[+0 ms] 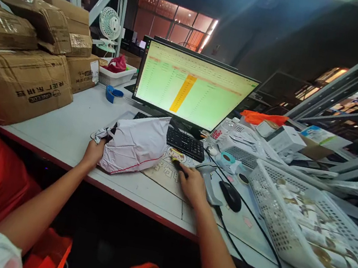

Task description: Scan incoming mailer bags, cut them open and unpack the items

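So the left hand [94,153] has a fist around the bunched-up end of a white plastic bag [136,143], right near the front edge of the desk. The bag's wrinkly, has a red line along its lower side, and its far end sticks up in front of part of the keyboard [186,144]. Right hand [193,186] is wrapped around a small black-and-yellow tool [178,166]. It's pretty much covered by the fingers, so I can't tell exactly what it is. It's pointing toward the bag but there's a gap between them, over a mat [158,174] with a cartoon face on it.

Just beside the right hand there's a grey handheld scanner [210,185] with a cable, then a black mouse [230,196]. A bit further back is a roll of teal tape [228,158].

Behind the keyboard is a tilted-looking monitor [194,86] showing a spreadsheet with an orange column. Over on the right, a big white basket [263,207] is full of white and brownish pieces, too blurry to name. Far left it's stacked cardboard boxes [19,84], plus a blue tape dispenser [114,94] on the desk [75,119] and a pale fan [110,24] behind.
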Demonstrator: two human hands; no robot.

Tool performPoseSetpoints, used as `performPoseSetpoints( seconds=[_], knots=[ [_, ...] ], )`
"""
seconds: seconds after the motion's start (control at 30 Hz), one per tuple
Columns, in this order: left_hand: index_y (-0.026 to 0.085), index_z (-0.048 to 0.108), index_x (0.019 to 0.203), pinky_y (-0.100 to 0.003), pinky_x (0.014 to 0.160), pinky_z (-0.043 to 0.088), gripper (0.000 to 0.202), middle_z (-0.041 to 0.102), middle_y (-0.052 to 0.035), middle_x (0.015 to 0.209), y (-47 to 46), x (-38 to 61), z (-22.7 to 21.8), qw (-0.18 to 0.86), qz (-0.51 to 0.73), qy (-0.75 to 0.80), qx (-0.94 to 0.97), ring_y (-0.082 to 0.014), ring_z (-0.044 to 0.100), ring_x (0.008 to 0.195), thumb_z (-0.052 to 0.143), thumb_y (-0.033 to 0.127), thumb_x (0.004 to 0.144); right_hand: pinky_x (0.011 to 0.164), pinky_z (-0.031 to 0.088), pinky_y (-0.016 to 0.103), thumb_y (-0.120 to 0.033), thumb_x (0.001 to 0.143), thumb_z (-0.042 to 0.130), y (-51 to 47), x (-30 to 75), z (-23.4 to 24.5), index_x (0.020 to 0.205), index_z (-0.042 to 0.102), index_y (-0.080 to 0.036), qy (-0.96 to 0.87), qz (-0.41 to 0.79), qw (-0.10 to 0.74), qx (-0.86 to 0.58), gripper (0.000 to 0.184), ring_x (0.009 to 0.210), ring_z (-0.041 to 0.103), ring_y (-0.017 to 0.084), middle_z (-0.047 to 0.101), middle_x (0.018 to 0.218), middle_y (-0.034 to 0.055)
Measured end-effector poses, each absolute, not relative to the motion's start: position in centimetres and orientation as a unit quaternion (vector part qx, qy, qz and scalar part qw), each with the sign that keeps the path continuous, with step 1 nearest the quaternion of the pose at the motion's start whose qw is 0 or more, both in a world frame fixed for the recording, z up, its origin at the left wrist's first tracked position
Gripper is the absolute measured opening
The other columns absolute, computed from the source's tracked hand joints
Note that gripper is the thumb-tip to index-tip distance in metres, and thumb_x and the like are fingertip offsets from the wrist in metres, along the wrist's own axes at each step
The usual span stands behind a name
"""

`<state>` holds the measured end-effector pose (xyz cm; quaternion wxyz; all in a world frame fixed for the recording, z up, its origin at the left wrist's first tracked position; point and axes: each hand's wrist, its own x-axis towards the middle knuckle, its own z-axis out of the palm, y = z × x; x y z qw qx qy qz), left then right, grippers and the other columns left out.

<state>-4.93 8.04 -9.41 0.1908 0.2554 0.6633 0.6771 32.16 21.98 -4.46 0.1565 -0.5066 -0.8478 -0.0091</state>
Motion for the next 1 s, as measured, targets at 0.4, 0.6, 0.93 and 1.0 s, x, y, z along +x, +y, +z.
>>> performPoseSetpoints(
  seconds=[0.4,0.6,0.93,1.0],
  knots=[
    [0.024,0.052,0.14,-0.045,0.12,0.034,0.059,0.055,-0.0112,0.146,6.4,-6.7,1.8,-0.077,0.549,0.629,0.545,-0.0295,0.049,0.139,0.068,0.047,0.088,0.097,0.049,0.041,-0.024,0.097,0.05,19.5,28.4,-2.2,0.107,0.072,-0.013,-0.811,0.027,0.417,-0.409,0.026,0.105,0.063,0.026,0.07,0.109,0.0141],
    [0.016,0.055,0.14,-0.044,0.109,0.041,0.064,0.062,-0.0191,0.138,14.7,-4.2,0.5,0.104,0.263,0.726,0.627,-0.037,0.058,0.128,0.068,0.049,0.087,0.118,0.03,0.046,-0.027,0.1,0.048,15.1,16.4,-1.3,0.136,0.06,-0.013,-0.891,0.056,0.364,-0.265,0.041,0.138,0.047,0.027,0.056,0.147,0.0157],
    [0.02,0.063,0.098,-0.032,0.073,0.041,0.038,0.072,-0.0123,0.093,16.0,-5.3,-4.6,0.122,0.272,0.756,0.582,-0.0299,0.065,0.089,0.054,0.056,0.092,0.098,0.039,0.043,-0.038,0.101,0.045,15.7,13.2,-3.6,0.123,0.064,-0.011,-0.932,0.009,0.166,-0.322,0.04,0.115,0.057,0.031,0.068,0.121,0.0179],
    [0.021,0.06,0.086,-0.03,0.068,0.036,0.037,0.068,-0.0077,0.085,16.3,-5.4,-4.7,0.121,0.293,0.747,0.584,-0.0254,0.061,0.081,0.055,0.057,0.09,0.094,0.042,0.04,-0.04,0.1,0.045,16.1,12.7,-2.6,0.121,0.065,-0.011,-0.933,0.014,0.137,-0.331,0.041,0.108,0.061,0.03,0.072,0.113,0.0174]
  ],
)
